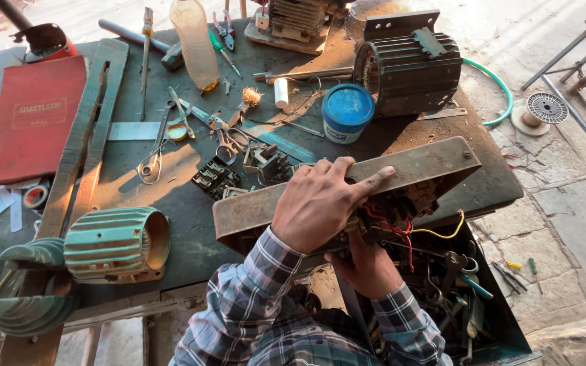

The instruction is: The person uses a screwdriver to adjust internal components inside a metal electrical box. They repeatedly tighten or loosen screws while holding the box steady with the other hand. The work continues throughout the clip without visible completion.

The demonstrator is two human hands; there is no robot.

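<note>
i see a red flat book far left on the dark tabletop | green ribbed metal motor housing at its near edge | left hand gripping the rusty rectangular metal cover from above | right hand holding it from beneath, by red and yellow wires | blue round tub behind

Rusty matt metal cover (prob. steel), ribbed painted motor casing, glossy blue plastic tub.
</note>
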